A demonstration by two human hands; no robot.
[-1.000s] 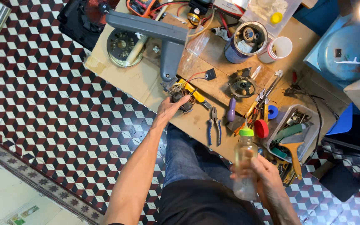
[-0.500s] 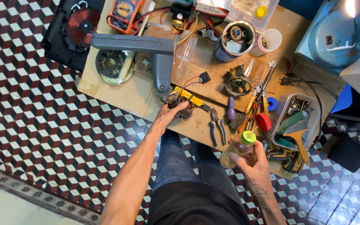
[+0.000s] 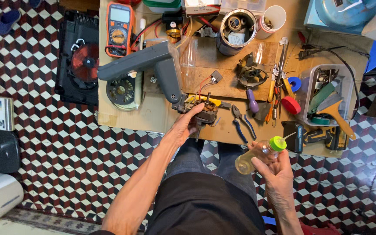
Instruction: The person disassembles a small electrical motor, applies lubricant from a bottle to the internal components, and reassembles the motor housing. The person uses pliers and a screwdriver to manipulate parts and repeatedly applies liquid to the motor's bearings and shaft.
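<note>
My left hand [image 3: 187, 125] reaches to the near edge of the wooden workbench [image 3: 162, 114] and grips a small electric motor [image 3: 204, 114] with copper windings and red and yellow wires. My right hand [image 3: 271, 166] hovers over my lap, below the bench edge, closed around a small clear plastic bottle [image 3: 257, 155] with a green cap; the bottle lies tilted, cap toward the upper right. A grey plastic housing [image 3: 153, 65] lies on the bench just above and left of the motor.
Blue-handled pliers [image 3: 243, 122], a purple-handled tool [image 3: 253, 100], red and blue tape rolls [image 3: 290, 105], a clear bin of tools [image 3: 327, 93], an orange multimeter [image 3: 119, 29], a metal can [image 3: 236, 25] and a white cup [image 3: 274, 18] crowd the bench. A black appliance with a copper coil [image 3: 80, 61] lies on the checkered floor.
The view has shifted down the bench. My right hand has tilted the bottle from upright to slanted, cap to the right. My left hand stays on the motor.
</note>
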